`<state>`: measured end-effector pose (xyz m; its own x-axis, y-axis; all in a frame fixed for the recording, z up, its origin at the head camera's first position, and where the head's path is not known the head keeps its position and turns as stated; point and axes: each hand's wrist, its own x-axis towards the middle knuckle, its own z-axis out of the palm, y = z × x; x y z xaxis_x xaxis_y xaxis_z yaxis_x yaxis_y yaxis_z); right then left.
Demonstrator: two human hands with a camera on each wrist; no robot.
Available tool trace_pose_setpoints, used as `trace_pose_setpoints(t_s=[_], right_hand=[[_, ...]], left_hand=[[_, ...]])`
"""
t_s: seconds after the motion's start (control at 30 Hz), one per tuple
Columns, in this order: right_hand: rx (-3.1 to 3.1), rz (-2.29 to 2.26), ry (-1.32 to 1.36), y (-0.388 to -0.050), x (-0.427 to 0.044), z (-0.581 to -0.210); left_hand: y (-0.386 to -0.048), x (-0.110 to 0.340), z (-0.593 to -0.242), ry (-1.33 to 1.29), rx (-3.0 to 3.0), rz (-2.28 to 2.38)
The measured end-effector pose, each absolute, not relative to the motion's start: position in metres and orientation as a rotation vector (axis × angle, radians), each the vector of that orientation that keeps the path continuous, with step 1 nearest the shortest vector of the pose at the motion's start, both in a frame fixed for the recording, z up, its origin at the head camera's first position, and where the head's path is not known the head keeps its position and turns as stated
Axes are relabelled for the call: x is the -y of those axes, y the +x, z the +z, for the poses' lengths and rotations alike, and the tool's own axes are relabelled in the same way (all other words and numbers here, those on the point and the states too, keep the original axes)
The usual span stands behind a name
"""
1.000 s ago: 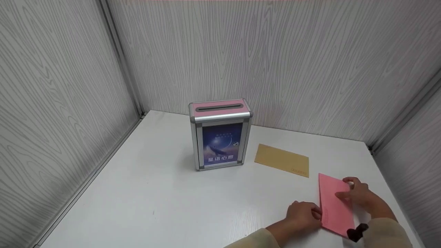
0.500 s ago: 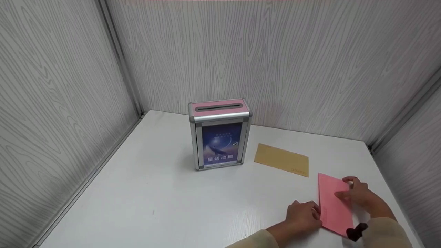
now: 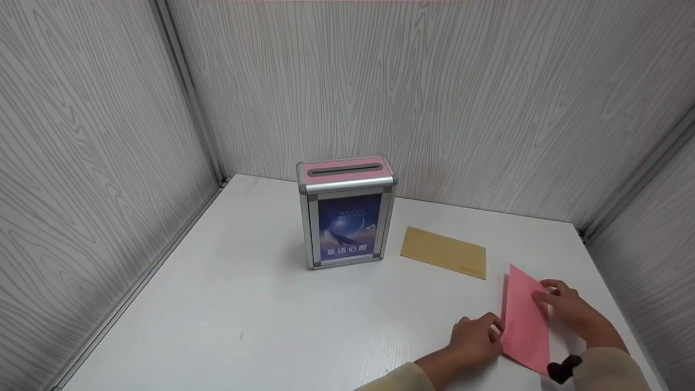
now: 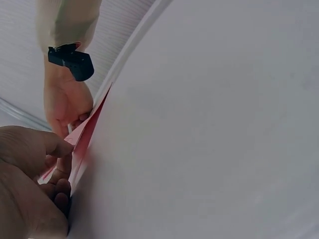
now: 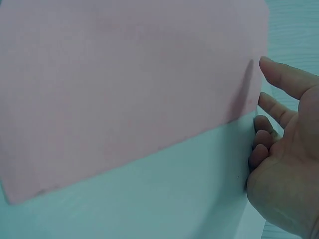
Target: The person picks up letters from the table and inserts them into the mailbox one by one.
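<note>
A pink envelope (image 3: 526,320) stands tilted off the table at the right front in the head view, a second pink layer showing along its left side. My left hand (image 3: 475,339) pinches its lower left edge; in the left wrist view the thumb and fingers of that hand (image 4: 30,179) meet at the pink edge. On the far right edge, my right hand (image 3: 567,307) holds the envelope, thumb in front and fingers behind. The right wrist view shows the broad pink face (image 5: 129,89) close up, with the thumb and index fingertip of that hand (image 5: 289,144) at its edge.
A tan envelope (image 3: 444,253) lies flat beyond the hands. Left of it stands an upright box (image 3: 347,212) with a slot (image 3: 345,169) in its pink top and a blue picture on its front. Wood-grain panels (image 3: 380,81) enclose the white table (image 3: 217,304).
The pink envelope has tipped up from lying nearly flat, and its upper corner has risen. Both hands have shifted only slightly. The box and tan envelope have stayed put.
</note>
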<state>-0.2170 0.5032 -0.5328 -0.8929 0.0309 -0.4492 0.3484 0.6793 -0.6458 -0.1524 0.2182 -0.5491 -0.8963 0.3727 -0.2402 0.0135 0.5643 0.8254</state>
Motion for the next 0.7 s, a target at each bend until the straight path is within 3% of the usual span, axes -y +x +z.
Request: trace_pose_setpoints(t_s=[0.7], right_hand=[[-2.468, -1.476, 0.367, -0.203, -0.505, -0.535]], left_hand=[[-0.165, -0.182, -0.554, 0.56, -2.079, 1.486]])
